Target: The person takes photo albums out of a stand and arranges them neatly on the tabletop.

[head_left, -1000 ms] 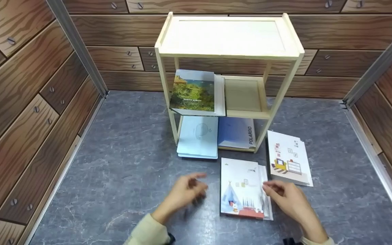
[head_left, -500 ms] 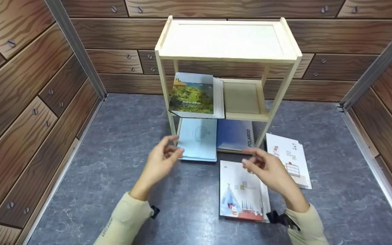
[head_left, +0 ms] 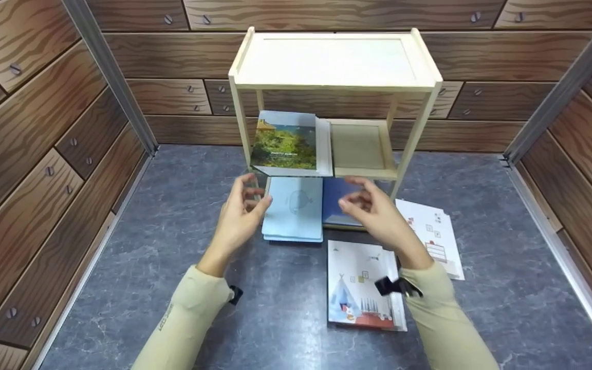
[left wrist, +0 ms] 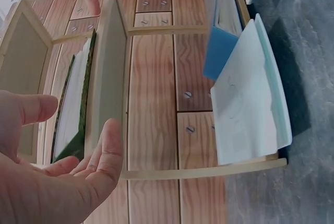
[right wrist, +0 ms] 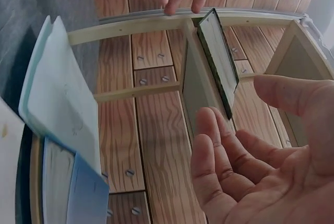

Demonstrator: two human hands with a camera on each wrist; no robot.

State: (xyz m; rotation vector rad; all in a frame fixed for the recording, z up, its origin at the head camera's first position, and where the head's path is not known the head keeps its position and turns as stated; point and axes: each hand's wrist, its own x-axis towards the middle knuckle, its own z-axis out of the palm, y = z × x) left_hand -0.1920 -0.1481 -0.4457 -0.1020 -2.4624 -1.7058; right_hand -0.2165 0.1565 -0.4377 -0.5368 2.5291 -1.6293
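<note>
A photo album (head_left: 285,146) with a green landscape cover lies on the left of the middle shelf, its front edge overhanging. Below it, a light blue album (head_left: 293,213) sticks out of the bottom shelf beside a dark blue album (head_left: 334,203). My left hand (head_left: 239,216) hovers at the left of the light blue album, fingers loosely bent around nothing. In front of the dark blue album my right hand (head_left: 381,218) is raised, also holding nothing. Both wrist views show the landscape album's page edges (left wrist: 75,98) between the spread thumb and fingers, at a distance.
The pale wooden shelf rack (head_left: 334,61) stands near the plank-patterned back wall (head_left: 172,54). On the grey floor (head_left: 172,200) lie a white album with a tent picture (head_left: 360,288) and another white album (head_left: 445,241) to the right of the rack.
My right hand has left the edge of the tent-picture album and moved forward and left to the rack. My left hand has moved forward and left. The albums stay in place.
</note>
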